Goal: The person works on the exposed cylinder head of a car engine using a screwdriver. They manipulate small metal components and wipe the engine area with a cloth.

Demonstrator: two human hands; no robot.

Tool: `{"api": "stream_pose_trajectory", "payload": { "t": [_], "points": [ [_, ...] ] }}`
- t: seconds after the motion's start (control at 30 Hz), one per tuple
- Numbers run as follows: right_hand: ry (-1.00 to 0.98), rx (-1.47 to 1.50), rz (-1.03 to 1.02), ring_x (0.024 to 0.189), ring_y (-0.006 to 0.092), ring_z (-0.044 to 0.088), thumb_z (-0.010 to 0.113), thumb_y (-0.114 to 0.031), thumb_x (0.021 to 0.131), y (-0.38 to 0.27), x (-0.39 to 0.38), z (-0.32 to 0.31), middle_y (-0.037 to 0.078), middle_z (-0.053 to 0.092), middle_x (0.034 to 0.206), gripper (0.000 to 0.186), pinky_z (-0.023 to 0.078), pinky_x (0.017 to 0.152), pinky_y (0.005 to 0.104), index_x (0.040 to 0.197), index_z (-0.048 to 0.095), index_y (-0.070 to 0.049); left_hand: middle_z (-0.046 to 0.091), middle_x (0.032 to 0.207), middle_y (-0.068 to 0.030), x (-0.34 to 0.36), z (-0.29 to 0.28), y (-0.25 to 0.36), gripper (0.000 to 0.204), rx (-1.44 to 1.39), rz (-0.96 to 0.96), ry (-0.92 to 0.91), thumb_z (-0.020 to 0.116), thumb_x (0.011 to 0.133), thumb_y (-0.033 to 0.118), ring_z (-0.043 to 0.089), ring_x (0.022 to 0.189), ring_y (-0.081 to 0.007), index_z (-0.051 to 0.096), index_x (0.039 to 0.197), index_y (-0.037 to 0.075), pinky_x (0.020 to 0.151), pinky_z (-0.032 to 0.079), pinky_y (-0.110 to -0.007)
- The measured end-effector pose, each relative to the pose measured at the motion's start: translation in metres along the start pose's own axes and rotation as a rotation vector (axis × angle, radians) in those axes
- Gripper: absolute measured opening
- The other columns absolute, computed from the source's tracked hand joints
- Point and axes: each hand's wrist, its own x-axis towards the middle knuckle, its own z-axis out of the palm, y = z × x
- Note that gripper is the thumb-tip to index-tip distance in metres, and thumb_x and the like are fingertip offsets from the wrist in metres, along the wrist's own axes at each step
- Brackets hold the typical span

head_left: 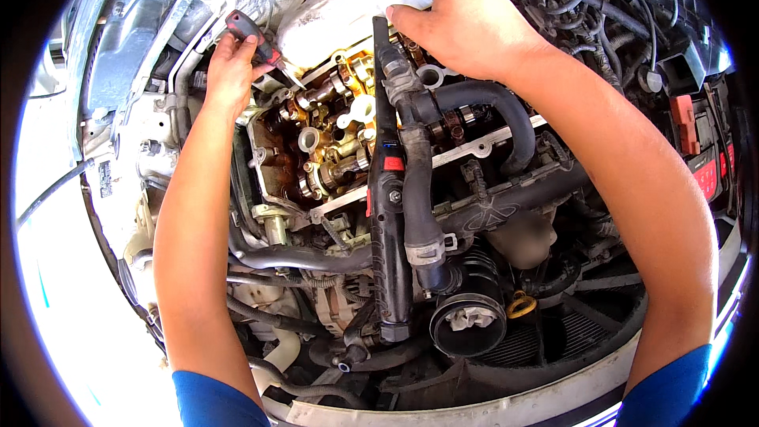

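My left hand (pixel 228 79) grips a red-and-black screwdriver (pixel 243 28), its shaft angled down into the exposed top of the engine (pixel 332 146), where metal camshafts and oily fittings show. My right hand (pixel 462 20) is raised at the top centre over the silvery shield (pixel 324 8), beside the upper end of a long black bar (pixel 387 245). Its index finger is curved, apart from the thumb, and its other fingers are partly hidden. The bar lies across the engine next to black hoses (pixel 419 182).
A round black intake opening (pixel 443 328) with crumpled white material inside sits low in the middle, near a yellow loop (pixel 522 304) and the fan shroud. Wiring (pixel 569 0) crowds the upper right; a battery with a red cover (pixel 685 122) is at the right edge.
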Motion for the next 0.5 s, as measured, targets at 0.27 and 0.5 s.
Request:
{"api": "stream_pose_trajectory", "payload": {
  "t": [0.27,0.5],
  "points": [
    [-0.03,-0.124,0.074,0.117,0.0359,0.06,0.069,-0.026,0.087,0.002,-0.009,0.0,0.019,0.065,0.118,0.039,0.046,0.103,0.0413,0.119,0.065,-0.004,0.059,0.12,-0.0106,-0.008,0.01,0.005,0.063,0.045,0.057,0.045,0.053,0.103,0.01,0.061,0.107,-0.0217,0.021,0.157,0.018,0.086,0.056,-0.044],
    [-0.024,-0.125,0.144,0.119,0.0353,0.058,0.07,-0.024,0.088,0.003,-0.013,-0.007,0.019,0.064,0.12,0.037,0.044,0.105,0.0408,0.118,0.065,-0.003,0.06,0.113,-0.0073,-0.008,0.016,0.016,0.064,0.019,0.186,0.043,0.064,0.098,0.014,0.063,0.101,-0.019,0.03,0.151,0.02,0.073,0.059,-0.037]
  ]
}}
